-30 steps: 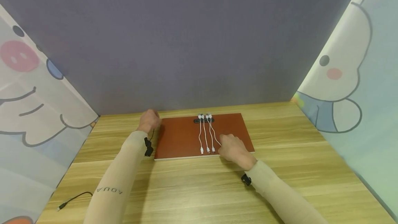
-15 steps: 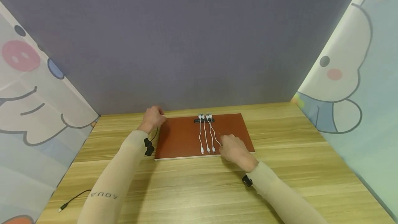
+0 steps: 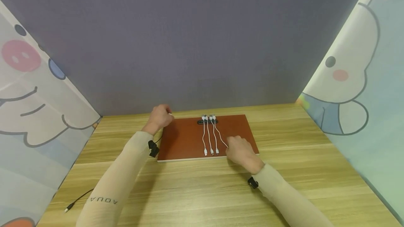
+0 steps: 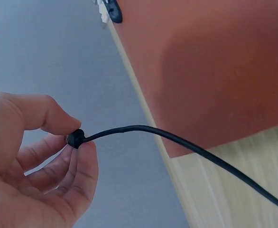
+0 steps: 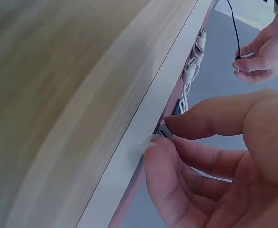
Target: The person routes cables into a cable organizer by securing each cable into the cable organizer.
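My left hand (image 3: 159,117) is at the back left corner of a reddish-brown board (image 3: 181,139). Thumb and fingers pinch the small end of a black cable (image 4: 177,139), which trails off to the right in the left wrist view. At the board's front edge, my right hand (image 3: 240,151) pinches the connector (image 5: 164,131) of a white charging cable (image 3: 220,137). Other white cables (image 3: 208,137) lie lengthwise on the board beside it. Their USB plugs sit at a black cable holder (image 3: 200,122) near the back edge.
A black cable end with a plug (image 3: 70,206) lies on the wooden table (image 3: 202,188) at front left, partly hidden by my left sleeve. A grey panel (image 3: 202,45) rises behind the table. Printed cartoon sheets (image 3: 347,80) flank both sides.
My left hand has moved right, over the board's back left corner, with the cable end. The plug at front left has slid slightly rightward. My right hand has shifted slightly right, still pinching.
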Demonstrator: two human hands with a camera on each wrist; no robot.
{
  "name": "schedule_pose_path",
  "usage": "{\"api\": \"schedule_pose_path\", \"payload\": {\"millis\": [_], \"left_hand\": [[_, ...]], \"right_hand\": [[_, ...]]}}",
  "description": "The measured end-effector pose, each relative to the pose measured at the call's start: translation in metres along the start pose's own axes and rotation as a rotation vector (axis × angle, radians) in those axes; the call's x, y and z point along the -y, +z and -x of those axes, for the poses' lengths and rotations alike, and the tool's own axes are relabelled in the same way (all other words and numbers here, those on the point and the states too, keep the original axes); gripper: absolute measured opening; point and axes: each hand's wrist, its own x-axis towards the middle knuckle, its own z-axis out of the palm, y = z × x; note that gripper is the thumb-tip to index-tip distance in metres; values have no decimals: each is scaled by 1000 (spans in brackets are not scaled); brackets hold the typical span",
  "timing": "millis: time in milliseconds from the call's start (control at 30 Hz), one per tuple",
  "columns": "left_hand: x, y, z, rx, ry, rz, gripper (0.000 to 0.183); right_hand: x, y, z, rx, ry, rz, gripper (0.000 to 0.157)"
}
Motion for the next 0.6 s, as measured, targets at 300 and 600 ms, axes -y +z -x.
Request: {"api": "schedule_pose_path", "payload": {"millis": [300, 600], "left_hand": [[-13, -3, 2, -18, 31, 50, 25], [-30, -6, 11, -29, 79, 133, 20]], "right_hand": [[-3, -3, 0, -10, 20, 12, 11], [3, -5, 1, -51, -3, 89, 14]]}}
